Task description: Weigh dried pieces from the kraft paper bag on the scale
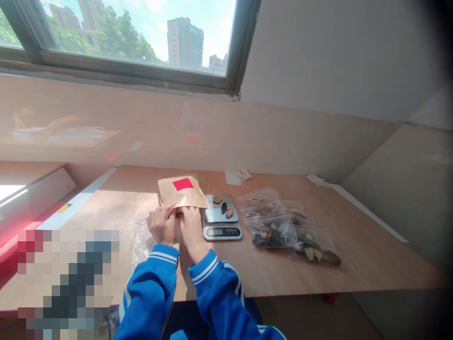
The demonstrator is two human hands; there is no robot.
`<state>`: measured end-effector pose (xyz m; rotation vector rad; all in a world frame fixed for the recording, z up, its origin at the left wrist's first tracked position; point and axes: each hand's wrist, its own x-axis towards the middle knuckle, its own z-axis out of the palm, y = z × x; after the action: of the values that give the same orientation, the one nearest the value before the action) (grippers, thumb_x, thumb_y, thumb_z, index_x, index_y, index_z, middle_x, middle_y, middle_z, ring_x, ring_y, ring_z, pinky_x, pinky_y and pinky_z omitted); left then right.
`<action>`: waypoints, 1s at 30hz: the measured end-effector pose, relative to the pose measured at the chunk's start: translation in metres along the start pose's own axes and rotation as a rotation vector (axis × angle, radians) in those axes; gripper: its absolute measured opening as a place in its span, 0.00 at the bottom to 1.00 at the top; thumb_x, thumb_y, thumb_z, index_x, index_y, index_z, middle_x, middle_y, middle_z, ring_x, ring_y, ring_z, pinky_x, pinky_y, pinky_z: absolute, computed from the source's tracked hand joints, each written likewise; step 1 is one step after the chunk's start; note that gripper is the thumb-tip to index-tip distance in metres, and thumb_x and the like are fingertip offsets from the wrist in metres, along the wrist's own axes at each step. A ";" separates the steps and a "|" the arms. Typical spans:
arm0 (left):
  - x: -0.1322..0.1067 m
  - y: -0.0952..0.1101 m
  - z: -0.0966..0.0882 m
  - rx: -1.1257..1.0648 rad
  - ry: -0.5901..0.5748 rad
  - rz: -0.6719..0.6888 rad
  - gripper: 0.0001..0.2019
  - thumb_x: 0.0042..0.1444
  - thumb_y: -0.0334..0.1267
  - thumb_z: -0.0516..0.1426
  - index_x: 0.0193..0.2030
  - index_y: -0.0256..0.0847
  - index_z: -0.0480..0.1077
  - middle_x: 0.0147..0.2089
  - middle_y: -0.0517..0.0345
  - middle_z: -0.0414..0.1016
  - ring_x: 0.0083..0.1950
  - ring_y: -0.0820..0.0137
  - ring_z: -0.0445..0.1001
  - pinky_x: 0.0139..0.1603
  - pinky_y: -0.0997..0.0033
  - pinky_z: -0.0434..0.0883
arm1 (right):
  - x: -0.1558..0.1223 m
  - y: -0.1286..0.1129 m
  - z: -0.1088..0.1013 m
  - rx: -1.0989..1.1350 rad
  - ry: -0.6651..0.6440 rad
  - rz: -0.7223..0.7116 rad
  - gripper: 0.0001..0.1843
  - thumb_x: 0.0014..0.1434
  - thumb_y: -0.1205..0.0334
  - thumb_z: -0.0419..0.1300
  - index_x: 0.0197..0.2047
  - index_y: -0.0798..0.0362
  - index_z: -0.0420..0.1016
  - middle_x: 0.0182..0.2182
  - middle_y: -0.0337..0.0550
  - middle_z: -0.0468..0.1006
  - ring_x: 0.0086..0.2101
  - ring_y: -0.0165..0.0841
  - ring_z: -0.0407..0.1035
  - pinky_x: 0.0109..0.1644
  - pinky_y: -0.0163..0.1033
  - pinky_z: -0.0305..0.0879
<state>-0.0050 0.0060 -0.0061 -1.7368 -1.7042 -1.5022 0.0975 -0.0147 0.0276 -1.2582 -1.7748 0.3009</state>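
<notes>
A brown kraft paper bag [166, 191] with a red label [183, 184] lies beyond my hands, its near edge towards me. My left hand [162, 224] is closed on that edge at its left part, thumb and fingers pinching the paper. Close beside it, my right hand [190, 226] reaches to the same edge; its fingertips are hidden under or inside the bag. Just right of the bag stands a kitchen scale [222, 231]. Three brown, dried-looking pieces rest apart on its metal plate [212, 216]. A crumpled clear plastic bag [139, 245] lies by my left wrist.
Several clear zip bags [276, 226] of dark and pale dried pieces lie right of the scale. White paper scraps [238, 177] lie at the table's back edge by the wall. A blurred-out patch [69, 283] covers the lower left.
</notes>
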 end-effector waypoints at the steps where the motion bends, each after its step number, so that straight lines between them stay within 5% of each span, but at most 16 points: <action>1: 0.000 0.000 0.000 -0.003 0.007 -0.011 0.12 0.61 0.43 0.54 0.43 0.46 0.78 0.33 0.53 0.75 0.36 0.63 0.63 0.41 0.64 0.56 | -0.004 0.001 -0.001 0.026 0.025 0.026 0.16 0.60 0.73 0.50 0.42 0.49 0.76 0.40 0.49 0.75 0.43 0.42 0.64 0.48 0.47 0.65; 18: 0.001 0.003 -0.001 -0.036 0.012 -0.048 0.11 0.60 0.42 0.55 0.43 0.46 0.79 0.32 0.53 0.74 0.36 0.63 0.64 0.42 0.64 0.60 | -0.019 0.011 -0.016 0.185 0.010 0.000 0.13 0.58 0.73 0.55 0.38 0.48 0.78 0.49 0.45 0.71 0.50 0.38 0.63 0.55 0.43 0.66; 24: 0.003 0.004 -0.002 -0.028 -0.006 -0.054 0.12 0.60 0.42 0.55 0.43 0.45 0.79 0.34 0.52 0.75 0.38 0.62 0.65 0.43 0.63 0.59 | -0.032 0.020 -0.035 0.232 0.017 0.009 0.13 0.58 0.73 0.56 0.35 0.47 0.80 0.48 0.45 0.73 0.50 0.38 0.67 0.55 0.48 0.67; 30: 0.004 0.007 -0.003 -0.015 0.009 -0.060 0.11 0.59 0.41 0.56 0.43 0.45 0.79 0.33 0.53 0.74 0.38 0.62 0.65 0.44 0.63 0.59 | -0.048 0.037 -0.064 0.273 0.174 0.008 0.11 0.62 0.68 0.56 0.34 0.48 0.79 0.46 0.47 0.74 0.48 0.37 0.70 0.55 0.46 0.67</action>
<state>-0.0011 0.0038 0.0013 -1.6976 -1.7592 -1.5503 0.1738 -0.0571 0.0137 -1.0633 -1.5239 0.4101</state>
